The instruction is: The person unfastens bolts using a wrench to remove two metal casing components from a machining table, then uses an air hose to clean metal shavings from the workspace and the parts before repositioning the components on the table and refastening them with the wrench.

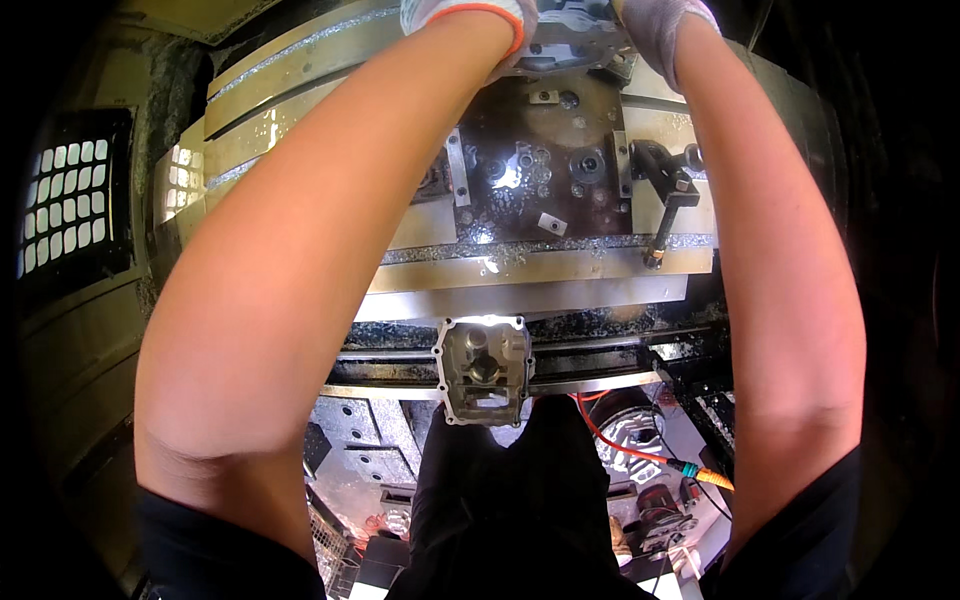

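Note:
Both of my arms reach far forward over a machine table (540, 272). My left hand (468, 14), in a pale knit glove with an orange cuff, is at the left side of a flat metal casting (570, 52). On the casting's right side is my right hand (660, 38), in a greyish glove. The top edge of the picture cuts off both hands, so their fingers and grip are hidden. Nearer to me than the casting is a dark, wet fixture plate (525, 215) with small blocks and round locating parts. A box-shaped metal housing (508, 376), its hollow side up, rests at the machine's front rail.
A dark clamp arm (672, 190) stands beside the fixture plate, near my right forearm. Metal chips lie along the table's slots. An orange hose (625, 450) runs below the rail at the right. At the far left is a panel with a gridded window (66, 200).

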`<state>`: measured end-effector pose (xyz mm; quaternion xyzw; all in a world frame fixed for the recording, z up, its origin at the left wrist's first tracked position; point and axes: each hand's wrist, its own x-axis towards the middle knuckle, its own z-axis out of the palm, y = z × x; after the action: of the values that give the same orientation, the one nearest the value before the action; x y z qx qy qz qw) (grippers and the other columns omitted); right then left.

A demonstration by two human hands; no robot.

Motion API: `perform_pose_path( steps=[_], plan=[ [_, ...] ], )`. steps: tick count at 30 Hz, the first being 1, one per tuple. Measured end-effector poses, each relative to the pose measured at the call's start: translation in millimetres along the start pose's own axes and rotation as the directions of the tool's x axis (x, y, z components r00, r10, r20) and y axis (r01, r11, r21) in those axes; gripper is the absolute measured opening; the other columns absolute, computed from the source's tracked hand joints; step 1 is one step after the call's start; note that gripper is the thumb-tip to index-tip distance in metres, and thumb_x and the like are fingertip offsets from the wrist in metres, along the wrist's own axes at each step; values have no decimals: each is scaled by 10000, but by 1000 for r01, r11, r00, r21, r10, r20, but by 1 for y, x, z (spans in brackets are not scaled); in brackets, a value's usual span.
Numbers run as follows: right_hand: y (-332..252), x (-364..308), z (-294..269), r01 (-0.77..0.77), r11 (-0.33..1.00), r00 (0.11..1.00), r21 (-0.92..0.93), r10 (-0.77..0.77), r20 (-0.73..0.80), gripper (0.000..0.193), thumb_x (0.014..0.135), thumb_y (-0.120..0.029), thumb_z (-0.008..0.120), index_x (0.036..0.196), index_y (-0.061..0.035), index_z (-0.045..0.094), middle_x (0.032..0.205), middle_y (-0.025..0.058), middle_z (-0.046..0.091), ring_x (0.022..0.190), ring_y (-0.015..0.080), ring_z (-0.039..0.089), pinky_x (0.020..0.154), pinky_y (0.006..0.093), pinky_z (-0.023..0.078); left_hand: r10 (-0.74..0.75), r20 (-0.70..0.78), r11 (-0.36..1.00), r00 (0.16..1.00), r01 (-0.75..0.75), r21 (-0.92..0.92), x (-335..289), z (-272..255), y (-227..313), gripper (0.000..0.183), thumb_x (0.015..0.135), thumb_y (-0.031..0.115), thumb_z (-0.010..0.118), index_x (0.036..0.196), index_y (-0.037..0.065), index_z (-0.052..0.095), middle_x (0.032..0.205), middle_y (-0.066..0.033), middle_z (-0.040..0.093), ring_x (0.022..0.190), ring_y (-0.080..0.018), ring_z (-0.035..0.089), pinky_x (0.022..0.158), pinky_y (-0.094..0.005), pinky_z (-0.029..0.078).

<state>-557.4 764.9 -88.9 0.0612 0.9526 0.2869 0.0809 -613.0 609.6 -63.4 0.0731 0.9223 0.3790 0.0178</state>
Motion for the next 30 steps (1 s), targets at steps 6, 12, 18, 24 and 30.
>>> perform_pose_path(
  steps=[6,12,18,24,30],
  plan=[
    [15,-15,-15,56,997,991,-48,-49,128,195,924,-182,662,1039,-138,812,1067,84,785,1028,232,749,825,378,586,87,-90,996,992,-84,33,15,30,-3,377,994,211,490,1319,82,632,1293,-188,688,1218,-334,653,1022,-457,485],
    [23,-22,7,-48,891,999,452,47,13,363,931,-341,673,1171,-76,734,1119,111,759,1057,219,712,881,382,565,364,583,2,727,-626,780,34,27,-5,322,986,202,501,1056,194,815,1113,-86,787,1088,-221,725,920,-442,447],
    [56,-54,78,105,-26,982,994,158,-99,608,938,-500,683,1302,-13,656,1172,139,733,1086,206,676,937,386,543,336,562,-78,755,-573,816,45,3,-20,271,910,226,565,896,187,833,941,-105,797,952,-229,759,963,-417,448],
    [40,-69,121,-51,723,999,688,48,23,646,807,-453,737,1283,-23,665,1179,200,727,1071,340,696,945,429,546,567,571,-192,594,-579,793,71,18,-44,267,873,231,559,823,134,802,864,-133,779,892,-277,746,942,-415,496],
    [21,-25,151,-68,671,990,739,-45,132,405,828,-365,686,1081,-62,778,1131,199,748,1035,348,717,908,442,554,257,411,473,875,-485,736,69,4,-32,367,951,176,574,1291,59,649,1206,-191,729,1102,-299,705,1030,-361,497]
  ],
)
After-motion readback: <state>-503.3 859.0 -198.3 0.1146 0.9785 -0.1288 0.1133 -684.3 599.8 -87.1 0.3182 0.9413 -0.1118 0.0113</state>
